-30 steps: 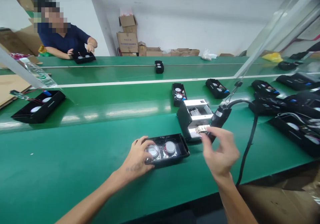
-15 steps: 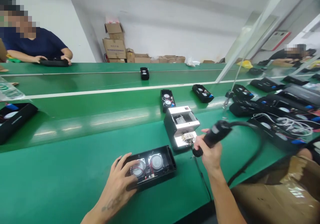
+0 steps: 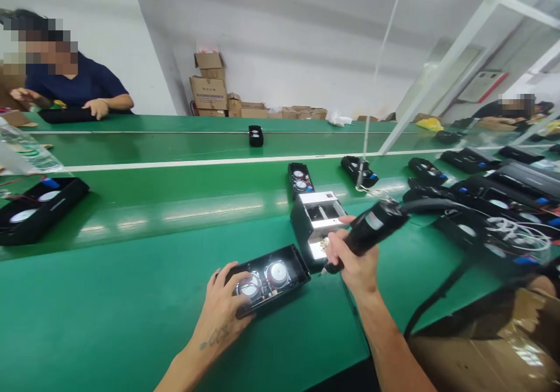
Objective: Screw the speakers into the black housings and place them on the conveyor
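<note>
so the left hand (image 3: pixel 225 304) has its fingers clasping the black speaker case (image 3: pixel 268 284) left of the feeder box (image 3: pixel 324 224), probably to steady it; right hand (image 3: pixel 356 261) has the power driver (image 3: pixel 375 224) gripped by the feeder box's front, likely for easy aiming

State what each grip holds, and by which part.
The right grip holds the black corded tool around its lower part. The left grip holds the black case by its left end.
</note>
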A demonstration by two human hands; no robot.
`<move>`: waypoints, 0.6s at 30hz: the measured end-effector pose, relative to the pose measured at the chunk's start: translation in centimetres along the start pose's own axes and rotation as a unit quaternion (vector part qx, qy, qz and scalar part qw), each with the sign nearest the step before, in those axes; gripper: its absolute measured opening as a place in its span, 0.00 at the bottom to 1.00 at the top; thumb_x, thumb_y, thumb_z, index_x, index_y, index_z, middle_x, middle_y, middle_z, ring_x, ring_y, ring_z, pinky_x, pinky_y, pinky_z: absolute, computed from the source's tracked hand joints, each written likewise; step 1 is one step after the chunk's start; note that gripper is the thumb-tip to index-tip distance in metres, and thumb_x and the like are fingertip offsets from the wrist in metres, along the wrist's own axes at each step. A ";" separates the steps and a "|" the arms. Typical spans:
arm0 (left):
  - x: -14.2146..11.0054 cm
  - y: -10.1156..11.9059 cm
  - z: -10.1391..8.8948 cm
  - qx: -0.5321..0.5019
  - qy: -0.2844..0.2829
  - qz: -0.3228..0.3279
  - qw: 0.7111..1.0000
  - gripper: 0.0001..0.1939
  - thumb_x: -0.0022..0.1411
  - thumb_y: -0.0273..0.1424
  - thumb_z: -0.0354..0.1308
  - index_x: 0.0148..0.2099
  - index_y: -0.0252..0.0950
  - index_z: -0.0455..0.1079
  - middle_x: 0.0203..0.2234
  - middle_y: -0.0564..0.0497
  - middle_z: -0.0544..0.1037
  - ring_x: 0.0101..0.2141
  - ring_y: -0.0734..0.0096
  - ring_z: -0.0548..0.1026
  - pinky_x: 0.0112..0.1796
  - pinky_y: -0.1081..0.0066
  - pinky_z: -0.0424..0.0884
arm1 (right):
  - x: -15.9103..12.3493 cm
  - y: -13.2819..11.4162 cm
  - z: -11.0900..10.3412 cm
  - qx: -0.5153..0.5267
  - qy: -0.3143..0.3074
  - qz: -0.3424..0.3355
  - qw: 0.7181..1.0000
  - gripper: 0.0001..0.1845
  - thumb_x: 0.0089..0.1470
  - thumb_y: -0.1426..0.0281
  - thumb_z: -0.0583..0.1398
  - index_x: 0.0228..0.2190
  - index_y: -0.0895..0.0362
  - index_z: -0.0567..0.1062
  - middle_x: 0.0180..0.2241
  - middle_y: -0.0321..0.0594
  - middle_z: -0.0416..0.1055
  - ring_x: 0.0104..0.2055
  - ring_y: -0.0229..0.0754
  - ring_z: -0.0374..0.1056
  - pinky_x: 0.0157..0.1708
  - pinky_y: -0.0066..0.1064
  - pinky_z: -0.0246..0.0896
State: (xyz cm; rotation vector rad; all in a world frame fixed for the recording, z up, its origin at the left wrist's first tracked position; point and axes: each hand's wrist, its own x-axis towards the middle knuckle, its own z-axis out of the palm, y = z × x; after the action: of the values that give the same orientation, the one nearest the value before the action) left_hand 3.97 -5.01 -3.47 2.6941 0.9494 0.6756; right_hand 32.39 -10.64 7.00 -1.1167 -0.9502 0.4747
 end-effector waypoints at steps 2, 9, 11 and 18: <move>0.2 0.6 -0.1 -0.011 0.005 -0.013 1.000 0.10 0.48 0.26 0.76 0.31 0.42 0.79 0.52 0.49 0.80 0.62 0.36 0.67 0.59 0.30 0.64 | -2.2 -0.5 2.4 0.105 -0.039 0.001 0.994 0.21 0.62 0.67 0.66 0.52 0.49 0.65 0.18 0.20 0.61 0.15 0.35 0.56 0.18 0.30 0.55; 0.5 1.6 -0.5 -0.033 -0.013 -0.038 0.999 0.07 0.55 0.30 0.74 0.36 0.48 0.82 0.54 0.52 0.79 0.65 0.39 0.63 0.60 0.31 0.61 | -7.4 -0.4 9.6 0.201 -0.139 0.027 0.969 0.16 0.67 0.69 0.61 0.53 0.46 0.65 0.22 0.23 0.64 0.17 0.33 0.58 0.20 0.27 0.57; 0.4 1.6 -0.4 -0.037 -0.008 -0.037 0.999 0.07 0.56 0.29 0.73 0.36 0.48 0.82 0.55 0.52 0.79 0.65 0.39 0.62 0.61 0.31 0.60 | -7.8 -0.2 10.4 0.182 -0.136 0.040 0.973 0.16 0.66 0.68 0.62 0.52 0.47 0.65 0.22 0.23 0.63 0.18 0.33 0.58 0.21 0.28 0.57; 0.2 1.6 -0.1 -0.041 0.009 -0.027 0.999 0.08 0.59 0.31 0.71 0.41 0.50 0.82 0.54 0.51 0.79 0.65 0.39 0.62 0.60 0.32 0.60 | -7.9 1.4 10.6 0.130 -0.144 0.025 0.981 0.15 0.66 0.67 0.63 0.51 0.48 0.65 0.21 0.23 0.63 0.17 0.34 0.58 0.20 0.29 0.57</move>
State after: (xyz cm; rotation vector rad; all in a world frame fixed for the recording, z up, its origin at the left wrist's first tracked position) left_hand 4.95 -6.11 -2.80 2.5862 0.9730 0.7128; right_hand 19.45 -10.25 3.87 -0.8490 -1.0758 0.7948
